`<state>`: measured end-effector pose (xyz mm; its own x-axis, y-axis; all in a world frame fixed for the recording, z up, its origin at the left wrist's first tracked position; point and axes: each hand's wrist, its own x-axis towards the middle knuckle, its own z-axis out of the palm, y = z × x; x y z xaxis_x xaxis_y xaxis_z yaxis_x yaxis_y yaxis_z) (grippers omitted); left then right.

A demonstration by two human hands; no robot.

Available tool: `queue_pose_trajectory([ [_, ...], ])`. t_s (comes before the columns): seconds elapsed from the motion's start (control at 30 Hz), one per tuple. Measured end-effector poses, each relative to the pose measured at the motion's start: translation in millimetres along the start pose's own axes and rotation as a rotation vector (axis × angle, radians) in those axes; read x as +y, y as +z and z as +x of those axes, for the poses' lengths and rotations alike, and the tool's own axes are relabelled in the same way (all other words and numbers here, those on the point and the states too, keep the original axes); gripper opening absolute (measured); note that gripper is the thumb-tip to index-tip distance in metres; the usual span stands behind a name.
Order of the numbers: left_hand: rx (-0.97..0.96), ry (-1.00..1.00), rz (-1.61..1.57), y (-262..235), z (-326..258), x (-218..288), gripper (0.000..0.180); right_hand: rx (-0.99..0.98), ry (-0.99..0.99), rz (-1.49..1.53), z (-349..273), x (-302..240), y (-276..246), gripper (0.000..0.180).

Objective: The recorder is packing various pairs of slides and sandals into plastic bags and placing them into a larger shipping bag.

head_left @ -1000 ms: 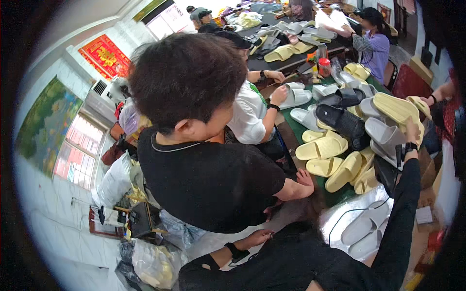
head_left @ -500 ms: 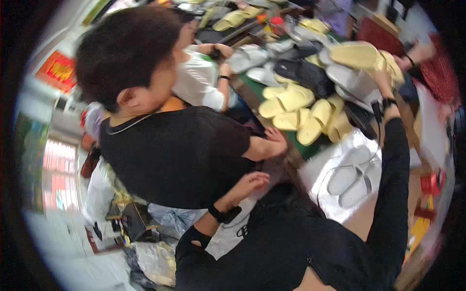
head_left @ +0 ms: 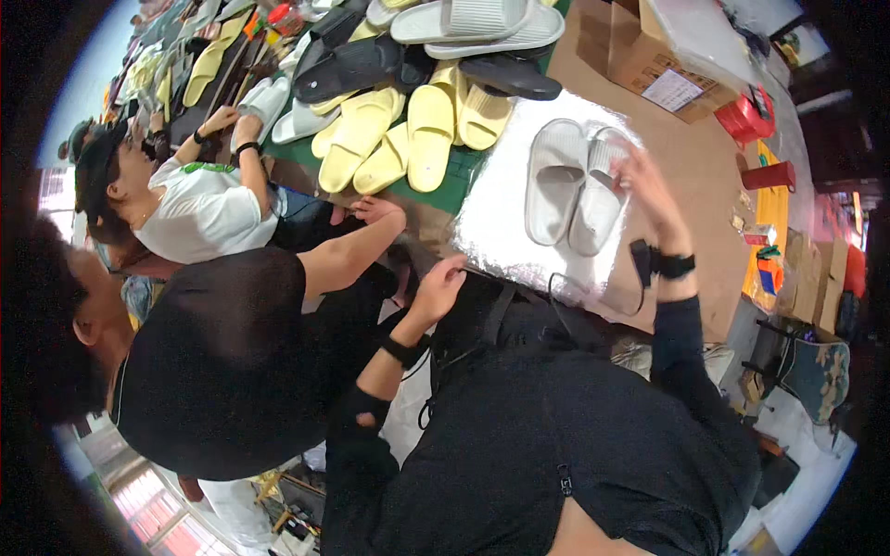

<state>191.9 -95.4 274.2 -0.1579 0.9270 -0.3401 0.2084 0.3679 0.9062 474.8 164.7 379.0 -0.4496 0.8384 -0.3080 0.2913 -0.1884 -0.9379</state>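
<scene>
A pair of light grey slide slippers lies side by side on a shiny silver-white sheet (head_left: 491, 218). The left slipper (head_left: 554, 181) and the right slipper (head_left: 598, 190) both have ribbed straps. My right hand (head_left: 649, 190), somewhat blurred, is at the outer edge of the right slipper by its strap, fingers apart; whether it touches is unclear. My left hand (head_left: 436, 292) is at the table's near edge by the sheet's left corner, its fingers loosely bent and nothing seen in them. Black bands circle both my wrists.
Yellow slippers (head_left: 431, 139), black slippers (head_left: 348, 69) and grey slippers (head_left: 477, 28) are heaped beyond the sheet. A cardboard box (head_left: 672, 69) stands on the brown tabletop (head_left: 695, 204) at right. Close on my left is a co-worker in black (head_left: 227, 352); another wears white (head_left: 209, 208).
My right hand has come from the yellow slippers in the heap to the grey pair. My view has swung right, bringing the sheet to the middle. My left hand now lies nearer the table edge.
</scene>
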Motion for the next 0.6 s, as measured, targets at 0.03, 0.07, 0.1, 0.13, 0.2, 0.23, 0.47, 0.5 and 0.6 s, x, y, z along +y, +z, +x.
queue_pose_trajectory([
  [0.03,-0.044,0.088,0.158,9.7,19.6,6.0,0.035,-0.028,0.187,0.030,-14.1,24.1,1.1,0.039],
  [0.07,-0.077,0.172,0.318,20.6,35.6,13.4,0.038,-0.105,0.229,-0.050,-29.1,49.2,6.6,0.040],
  [0.1,-0.105,0.325,0.637,33.9,45.1,27.3,0.039,-0.154,0.308,-0.258,-34.5,62.1,16.1,0.043],
  [0.13,-0.132,0.489,0.957,46.5,53.2,41.3,0.041,-0.134,0.174,-0.213,-35.7,87.0,27.3,0.048],
  [0.2,-0.276,0.574,1.158,60.3,74.3,27.1,0.045,-0.065,0.051,-0.401,-19.4,109.4,44.9,0.052],
  [0.23,-0.416,0.652,1.347,66.3,86.9,19.0,0.051,-0.057,0.052,-0.392,-6.9,117.2,53.1,0.052],
  [0.47,-0.733,0.524,1.460,67.8,121.0,16.4,0.054,0.304,0.268,-0.792,60.2,120.7,79.8,0.054],
  [0.5,-0.740,0.533,1.462,66.7,121.0,15.9,0.054,0.331,0.325,-0.847,66.0,125.4,78.9,0.052],
  [0.6,-0.506,0.766,1.292,57.3,118.1,0.6,0.049,0.315,0.312,-0.841,77.5,128.1,68.6,0.048],
])
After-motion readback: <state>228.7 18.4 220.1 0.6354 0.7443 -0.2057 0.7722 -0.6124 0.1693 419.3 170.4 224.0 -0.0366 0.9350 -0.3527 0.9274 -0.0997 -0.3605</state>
